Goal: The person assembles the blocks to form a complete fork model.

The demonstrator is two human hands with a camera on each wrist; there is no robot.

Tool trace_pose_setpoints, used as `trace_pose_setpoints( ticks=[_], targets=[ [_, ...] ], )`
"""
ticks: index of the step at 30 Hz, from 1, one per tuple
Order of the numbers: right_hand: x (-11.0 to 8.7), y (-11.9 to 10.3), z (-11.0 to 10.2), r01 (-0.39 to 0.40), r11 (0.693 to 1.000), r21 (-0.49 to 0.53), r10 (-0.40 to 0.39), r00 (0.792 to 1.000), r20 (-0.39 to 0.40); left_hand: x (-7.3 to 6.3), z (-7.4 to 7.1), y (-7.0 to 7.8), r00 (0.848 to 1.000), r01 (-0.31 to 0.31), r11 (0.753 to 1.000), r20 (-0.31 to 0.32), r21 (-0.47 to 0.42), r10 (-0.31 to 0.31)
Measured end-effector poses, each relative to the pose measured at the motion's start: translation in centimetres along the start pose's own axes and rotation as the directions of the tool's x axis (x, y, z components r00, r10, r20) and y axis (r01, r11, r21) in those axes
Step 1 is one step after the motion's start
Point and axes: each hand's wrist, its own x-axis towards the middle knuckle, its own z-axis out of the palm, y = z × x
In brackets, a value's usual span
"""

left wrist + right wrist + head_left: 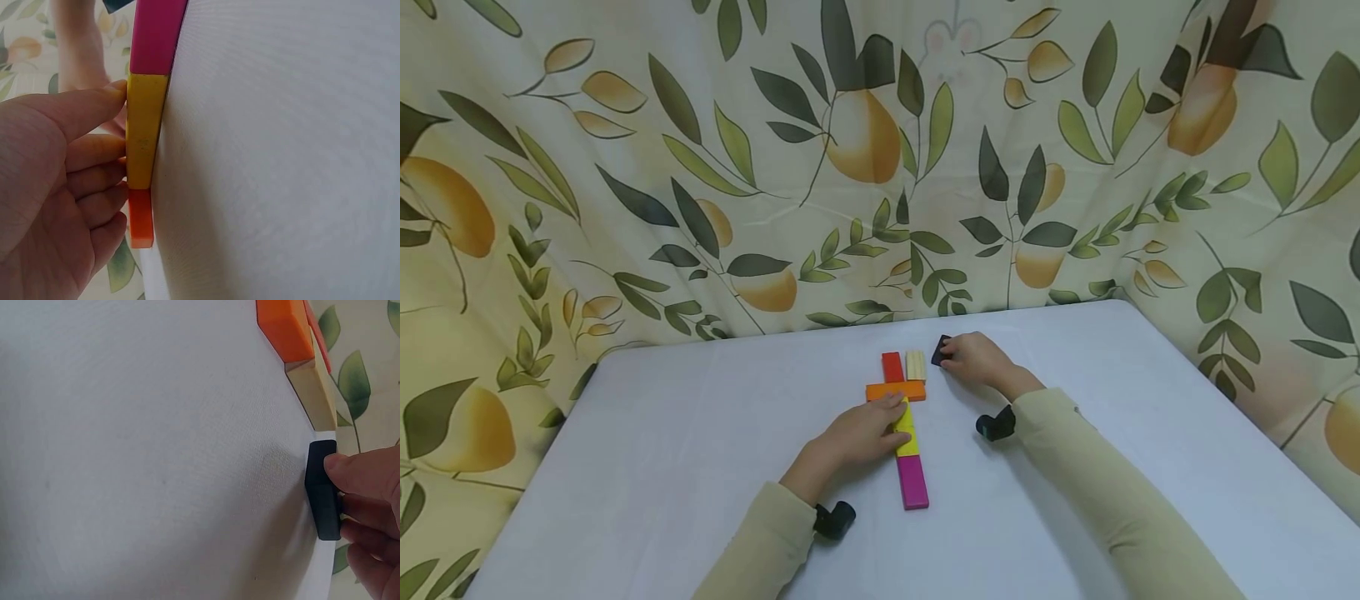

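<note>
A row of flat coloured blocks lies on the white table. My left hand (862, 432) rests over the yellow block (908, 444), its thumb and fingertips touching the top; in the left wrist view the lower fingers reach beside the orange block (140, 219). Beyond the yellow block, the orange block lies crosswise, with a red block (891, 367) and a pale wooden block (915, 365) side by side behind it. A magenta block (913, 483) continues the row toward me. My right hand (976, 360) pinches a black block (323, 490) between thumb and fingers, just right of the wooden one.
The white cloth-covered table (700, 433) runs back to a curtain (850, 233) printed with leaves and fruit, which also hangs at both sides. Black wrist cameras (835, 521) are strapped on both wrists. A faint cord hangs in front of the curtain.
</note>
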Motion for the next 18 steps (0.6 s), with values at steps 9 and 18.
trace_pose_setpoints(
  ticks=[9, 18],
  targets=[
    [0.6, -0.6, 0.1, -0.039, 0.999, 0.012, 0.038, 0.999, 0.013, -0.2, -0.1, 0.0, 1.0, -0.009, 1.0, -0.001, -0.005, 0.009],
    [1.1, -0.7, 0.5, -0.047, 0.999, -0.008, 0.047, 0.999, -0.001, -0.1, 0.0, 0.0, 1.0, -0.018, 1.0, -0.009, 0.007, 0.018]
  ],
)
